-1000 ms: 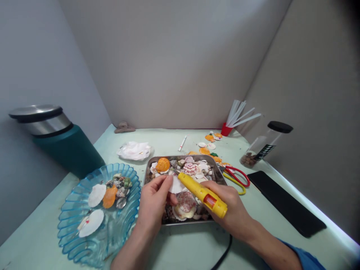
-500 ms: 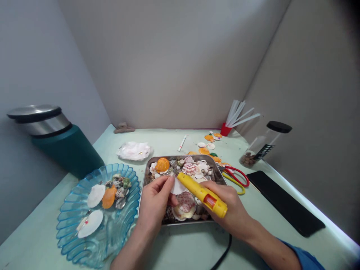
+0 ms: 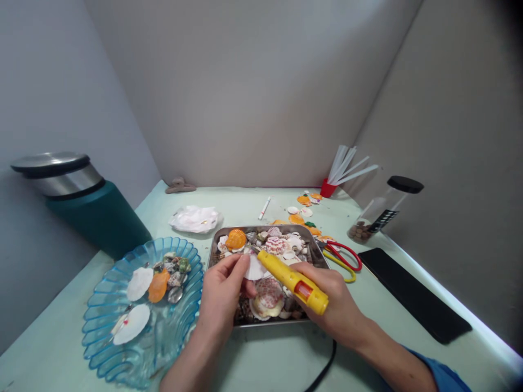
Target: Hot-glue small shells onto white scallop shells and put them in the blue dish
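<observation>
Between the thumb and fingers of my left hand is a white scallop shell, pinched at its left edge. My right hand is wrapped around a yellow hot glue gun with a reddish window near its back end. Its metal nozzle is right by the shell's upper edge; whether they touch I cannot tell. Both hands are over a metal tray full of mixed seashells, among them an orange scallop and a large pink-speckled shell. A black cord runs below my right hand.
At left stand a blue scalloped plate with shells and a teal bottle. White tissue lies behind. To the right are red-and-yellow scissors, a red cup of glue sticks, a clear jar and a black strip.
My left hand has shifted slightly left, and more of the white shell shows. The back end of the glue gun has moved a little to the left.
</observation>
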`<action>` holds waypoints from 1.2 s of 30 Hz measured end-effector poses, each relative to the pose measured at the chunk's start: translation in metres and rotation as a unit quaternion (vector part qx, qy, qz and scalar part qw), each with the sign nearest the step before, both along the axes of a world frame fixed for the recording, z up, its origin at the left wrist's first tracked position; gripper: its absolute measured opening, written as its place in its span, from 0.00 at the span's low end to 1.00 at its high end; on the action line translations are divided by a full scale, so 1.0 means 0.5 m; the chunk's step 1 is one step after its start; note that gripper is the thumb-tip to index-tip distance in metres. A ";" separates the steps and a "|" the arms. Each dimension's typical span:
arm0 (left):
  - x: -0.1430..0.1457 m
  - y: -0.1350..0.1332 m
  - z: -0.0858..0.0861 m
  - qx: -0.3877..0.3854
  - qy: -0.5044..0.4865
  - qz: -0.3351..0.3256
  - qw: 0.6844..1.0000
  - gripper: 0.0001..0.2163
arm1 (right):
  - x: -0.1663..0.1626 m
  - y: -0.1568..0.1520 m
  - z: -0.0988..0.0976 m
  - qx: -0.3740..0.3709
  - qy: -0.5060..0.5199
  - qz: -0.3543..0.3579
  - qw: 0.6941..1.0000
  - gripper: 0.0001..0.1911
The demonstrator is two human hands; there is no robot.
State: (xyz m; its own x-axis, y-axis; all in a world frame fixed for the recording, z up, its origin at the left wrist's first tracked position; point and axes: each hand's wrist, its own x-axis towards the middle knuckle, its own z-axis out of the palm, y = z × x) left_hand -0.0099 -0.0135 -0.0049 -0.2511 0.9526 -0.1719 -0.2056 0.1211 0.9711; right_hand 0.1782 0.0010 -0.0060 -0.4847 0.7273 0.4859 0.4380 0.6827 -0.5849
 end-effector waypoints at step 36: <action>0.000 -0.003 -0.003 0.002 -0.031 0.012 0.999 0.17 | 0.002 -0.003 -0.002 0.004 -0.001 -0.025 1.000 0.04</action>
State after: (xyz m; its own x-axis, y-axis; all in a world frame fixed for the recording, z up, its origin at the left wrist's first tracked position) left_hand -0.0099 -0.0148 -0.0062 -0.2637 0.9468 -0.1846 -0.2676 0.1121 0.9570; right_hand 0.1794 -0.0006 -0.0070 -0.4487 0.7470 0.4905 0.4727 0.6642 -0.5791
